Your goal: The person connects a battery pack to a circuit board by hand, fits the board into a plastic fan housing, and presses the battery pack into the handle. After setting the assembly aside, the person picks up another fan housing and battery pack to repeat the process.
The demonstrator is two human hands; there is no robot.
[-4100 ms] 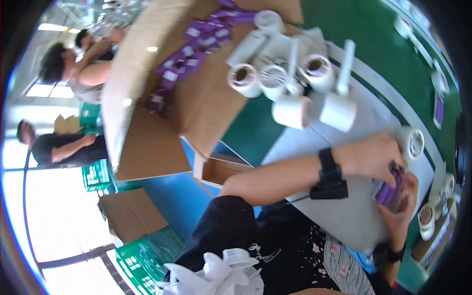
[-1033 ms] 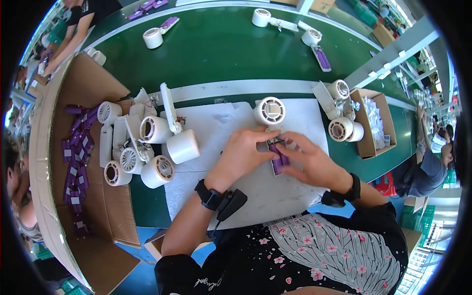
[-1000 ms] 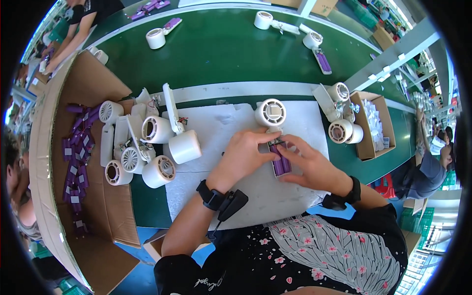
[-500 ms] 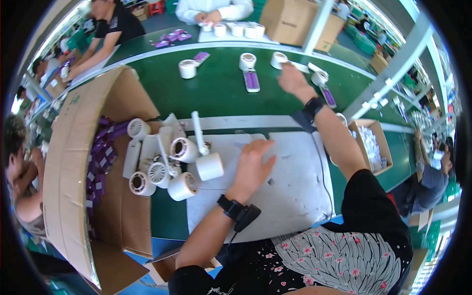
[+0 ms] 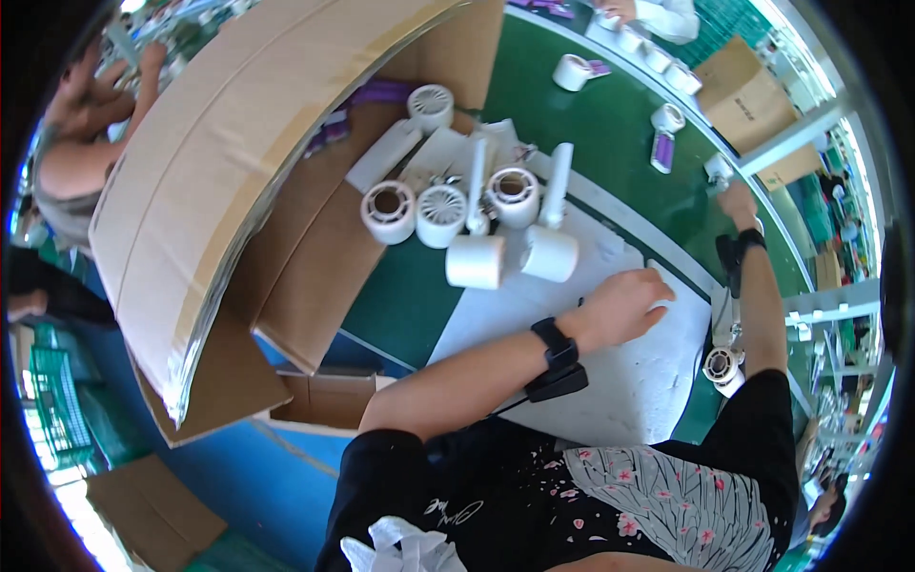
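My left hand hovers over the pale mat, fingers apart and holding nothing. My right hand is stretched far out to the far side of the green work surface. Its fingertips are at a white fan head; whether they grip it is hidden. Left of my left hand, several white handheld-fan housings stand in a cluster, among them a round grilled head and a cylinder with an upright handle. Another fan, with purple cells in its handle, lies farther back.
A large open cardboard box takes up the left, with purple battery packs inside. A small carton sits below it. White fan parts lie beside my right forearm. A co-worker's hand works across the line.
My view has swung left and down, so the box looks larger and the line has shifted right. My right arm remains stretched out; my left hand is still over the mat.
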